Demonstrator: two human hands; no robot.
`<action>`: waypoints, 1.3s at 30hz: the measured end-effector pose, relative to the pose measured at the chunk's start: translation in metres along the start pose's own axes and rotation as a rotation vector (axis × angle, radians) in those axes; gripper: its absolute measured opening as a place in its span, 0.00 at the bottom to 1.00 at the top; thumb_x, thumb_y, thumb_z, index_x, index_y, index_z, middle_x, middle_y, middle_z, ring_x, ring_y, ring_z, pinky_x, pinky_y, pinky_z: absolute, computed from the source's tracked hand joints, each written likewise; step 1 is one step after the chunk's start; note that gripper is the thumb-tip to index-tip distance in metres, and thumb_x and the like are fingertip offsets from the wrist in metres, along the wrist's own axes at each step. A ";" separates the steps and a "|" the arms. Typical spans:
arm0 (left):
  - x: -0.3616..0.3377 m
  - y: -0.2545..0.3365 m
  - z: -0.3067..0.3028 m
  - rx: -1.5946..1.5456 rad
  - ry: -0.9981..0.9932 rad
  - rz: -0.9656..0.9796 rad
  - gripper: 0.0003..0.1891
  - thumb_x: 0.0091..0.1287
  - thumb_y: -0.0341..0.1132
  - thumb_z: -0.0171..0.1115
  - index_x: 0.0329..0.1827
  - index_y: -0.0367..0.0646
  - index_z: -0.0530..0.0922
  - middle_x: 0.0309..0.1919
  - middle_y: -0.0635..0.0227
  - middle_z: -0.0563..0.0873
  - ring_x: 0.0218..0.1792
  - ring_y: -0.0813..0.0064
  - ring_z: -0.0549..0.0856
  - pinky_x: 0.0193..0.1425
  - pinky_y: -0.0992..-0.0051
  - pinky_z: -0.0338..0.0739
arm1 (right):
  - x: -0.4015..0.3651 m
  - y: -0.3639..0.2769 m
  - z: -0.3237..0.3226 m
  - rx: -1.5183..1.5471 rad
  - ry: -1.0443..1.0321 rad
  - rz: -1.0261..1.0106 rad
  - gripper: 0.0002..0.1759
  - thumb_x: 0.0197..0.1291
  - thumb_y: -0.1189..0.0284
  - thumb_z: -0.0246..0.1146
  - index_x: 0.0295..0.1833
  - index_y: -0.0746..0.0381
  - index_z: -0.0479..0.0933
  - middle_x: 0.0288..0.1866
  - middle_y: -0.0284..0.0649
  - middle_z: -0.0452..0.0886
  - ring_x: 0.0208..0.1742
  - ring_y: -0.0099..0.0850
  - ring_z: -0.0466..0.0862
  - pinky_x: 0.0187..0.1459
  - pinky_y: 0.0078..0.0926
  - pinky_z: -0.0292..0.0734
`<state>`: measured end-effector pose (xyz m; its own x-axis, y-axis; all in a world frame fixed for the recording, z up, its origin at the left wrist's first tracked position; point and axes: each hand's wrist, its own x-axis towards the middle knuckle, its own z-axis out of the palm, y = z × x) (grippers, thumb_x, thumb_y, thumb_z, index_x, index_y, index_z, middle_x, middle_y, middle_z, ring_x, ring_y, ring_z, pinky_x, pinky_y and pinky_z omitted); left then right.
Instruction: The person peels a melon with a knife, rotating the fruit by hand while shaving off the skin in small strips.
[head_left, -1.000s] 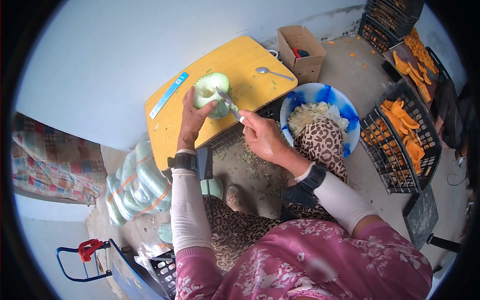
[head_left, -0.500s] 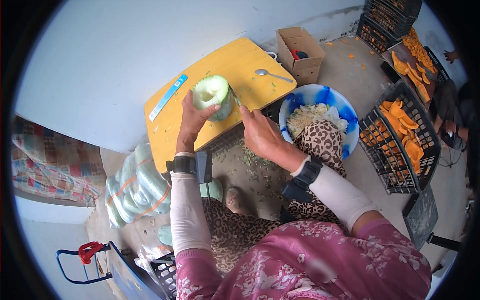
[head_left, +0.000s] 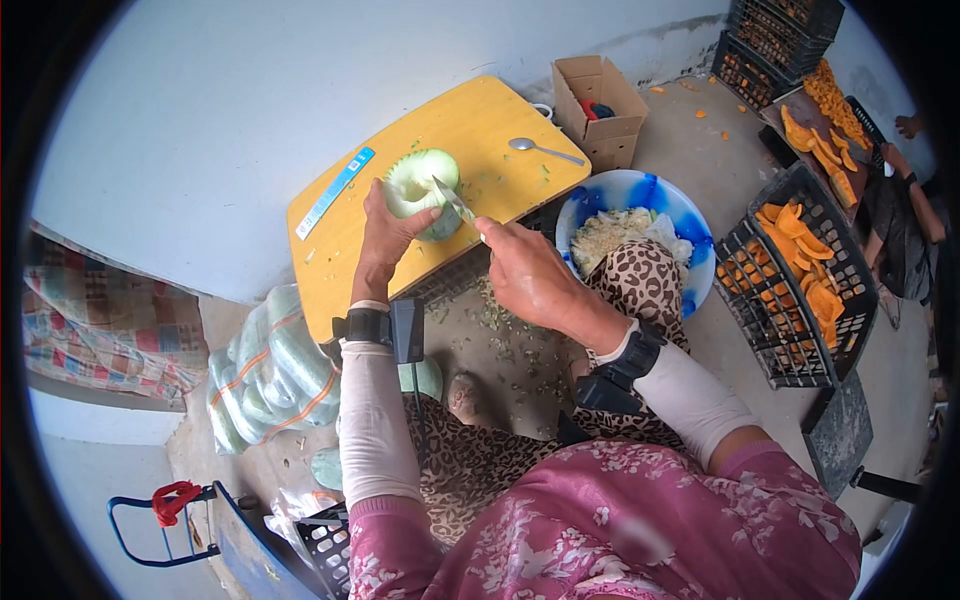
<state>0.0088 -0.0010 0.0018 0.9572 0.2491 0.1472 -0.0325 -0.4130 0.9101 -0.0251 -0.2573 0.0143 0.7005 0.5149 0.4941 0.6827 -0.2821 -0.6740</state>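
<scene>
Your left hand (head_left: 385, 232) clamps the peeled green melon (head_left: 424, 190) upright on the yellow board (head_left: 340, 262); your right hand (head_left: 525, 275), fist closed around the knife (head_left: 457, 208), sets its blade against the melon's right side.

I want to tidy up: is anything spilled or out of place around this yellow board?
Yes. Green peel shavings litter the concrete floor below the yellow wooden board, beneath where the left hand holds the pale green gourd and the right hand the knife. Small orange scraps lie scattered past the brown cardboard box.
</scene>
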 end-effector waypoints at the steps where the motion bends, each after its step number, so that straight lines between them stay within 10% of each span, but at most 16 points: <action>1: 0.000 0.000 0.000 -0.015 -0.003 0.005 0.52 0.46 0.44 0.86 0.69 0.33 0.62 0.65 0.50 0.65 0.66 0.57 0.72 0.68 0.63 0.75 | 0.001 0.000 0.000 -0.008 -0.006 -0.005 0.26 0.57 0.85 0.57 0.64 0.76 0.69 0.42 0.60 0.79 0.42 0.58 0.80 0.43 0.50 0.75; 19: -0.002 -0.001 0.001 0.026 0.006 0.035 0.51 0.45 0.46 0.86 0.68 0.36 0.63 0.65 0.51 0.64 0.66 0.57 0.70 0.70 0.62 0.72 | 0.052 -0.022 -0.040 -0.174 -0.363 0.070 0.09 0.54 0.85 0.55 0.42 0.73 0.74 0.32 0.65 0.79 0.40 0.65 0.81 0.40 0.57 0.75; 25: -0.004 0.005 0.002 0.053 -0.001 0.031 0.49 0.46 0.46 0.86 0.66 0.37 0.65 0.64 0.51 0.65 0.66 0.57 0.69 0.70 0.61 0.71 | 0.084 -0.052 -0.055 -0.297 -0.566 0.205 0.14 0.54 0.81 0.59 0.46 0.73 0.82 0.44 0.63 0.84 0.47 0.59 0.86 0.48 0.50 0.82; 39: 0.007 -0.024 0.003 0.103 0.047 0.049 0.64 0.44 0.50 0.87 0.77 0.29 0.53 0.68 0.48 0.63 0.70 0.55 0.68 0.74 0.64 0.69 | 0.065 -0.058 -0.015 -0.275 -0.376 0.103 0.12 0.56 0.83 0.57 0.47 0.73 0.79 0.41 0.63 0.84 0.46 0.59 0.86 0.46 0.51 0.82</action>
<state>0.0175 0.0084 -0.0199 0.9406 0.2659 0.2112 -0.0474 -0.5128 0.8572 -0.0160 -0.2202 0.0934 0.6783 0.7160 0.1653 0.6789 -0.5245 -0.5139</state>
